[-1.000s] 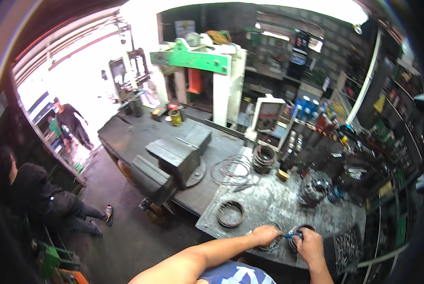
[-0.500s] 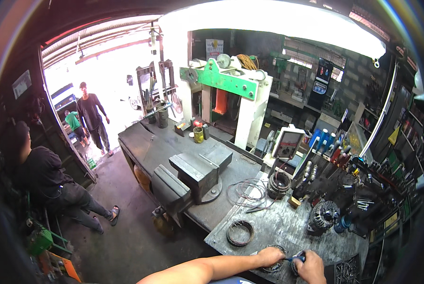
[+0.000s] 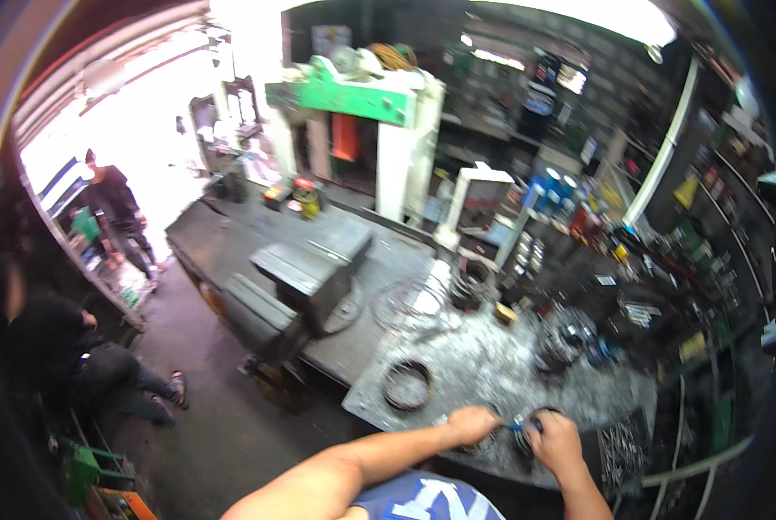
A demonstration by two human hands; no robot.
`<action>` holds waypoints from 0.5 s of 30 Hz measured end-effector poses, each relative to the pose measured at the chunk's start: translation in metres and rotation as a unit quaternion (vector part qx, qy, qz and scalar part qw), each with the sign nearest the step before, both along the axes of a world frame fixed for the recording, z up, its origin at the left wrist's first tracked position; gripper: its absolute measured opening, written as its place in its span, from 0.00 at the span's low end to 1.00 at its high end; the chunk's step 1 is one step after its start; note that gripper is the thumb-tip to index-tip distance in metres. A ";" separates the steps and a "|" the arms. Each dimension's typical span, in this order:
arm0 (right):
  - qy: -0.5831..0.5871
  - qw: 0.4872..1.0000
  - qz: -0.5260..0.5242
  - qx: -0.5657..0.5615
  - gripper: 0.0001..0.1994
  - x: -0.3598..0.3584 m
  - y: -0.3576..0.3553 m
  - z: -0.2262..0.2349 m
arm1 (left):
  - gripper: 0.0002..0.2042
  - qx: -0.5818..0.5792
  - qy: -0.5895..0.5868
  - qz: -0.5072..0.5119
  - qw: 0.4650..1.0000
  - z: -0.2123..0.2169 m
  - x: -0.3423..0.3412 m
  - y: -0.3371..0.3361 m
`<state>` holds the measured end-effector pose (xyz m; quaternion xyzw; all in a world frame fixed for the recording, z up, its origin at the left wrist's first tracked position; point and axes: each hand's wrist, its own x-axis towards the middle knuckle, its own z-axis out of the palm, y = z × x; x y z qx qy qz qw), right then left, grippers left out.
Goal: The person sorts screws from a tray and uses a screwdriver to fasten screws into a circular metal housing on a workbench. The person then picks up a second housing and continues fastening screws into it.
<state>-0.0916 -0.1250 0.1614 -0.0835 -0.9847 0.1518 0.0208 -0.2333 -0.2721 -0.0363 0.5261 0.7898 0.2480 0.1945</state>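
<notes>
Over the near edge of the metal-topped bench (image 3: 457, 364), my left hand (image 3: 475, 425) is closed around one end of a slim blue tool (image 3: 515, 426). My right hand (image 3: 557, 440) grips its other end; blur hides the tool's exact kind. Below the hands are dark round metal parts, mostly covered by my fingers. A wire-wound ring, like an alternator stator (image 3: 408, 386), lies flat to the left of my left hand. Farther right stands a round vented housing, like an alternator's (image 3: 566, 338).
A large bench vise (image 3: 306, 282) is on the dark workbench at left. Looped wire (image 3: 405, 303) and another wound ring (image 3: 472, 282) lie beyond my hands. A tray of small metal parts (image 3: 622, 451) is at right. Two people (image 3: 115, 208) stand near the doorway; another person (image 3: 67, 347) is at left.
The view has swung right and down, so the scene sits farther left and higher, with blur. Both hands keep their grip on the blue tool.
</notes>
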 end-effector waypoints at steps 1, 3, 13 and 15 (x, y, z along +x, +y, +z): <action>-0.037 0.998 -0.035 0.029 0.12 -0.002 0.001 -0.001 | 0.17 0.075 -0.004 -0.001 0.997 0.003 -0.001 -0.004; -0.096 0.994 -0.051 0.008 0.12 -0.004 0.003 -0.004 | 0.20 0.209 0.030 0.008 0.977 0.009 -0.004 -0.015; -0.129 0.991 -0.043 0.006 0.15 -0.011 0.000 -0.002 | 0.68 0.053 -0.099 0.038 0.993 0.028 -0.024 -0.074; -0.046 0.997 0.015 -0.057 0.15 -0.011 0.001 0.001 | 0.69 0.061 -0.090 0.040 0.993 0.028 -0.026 -0.073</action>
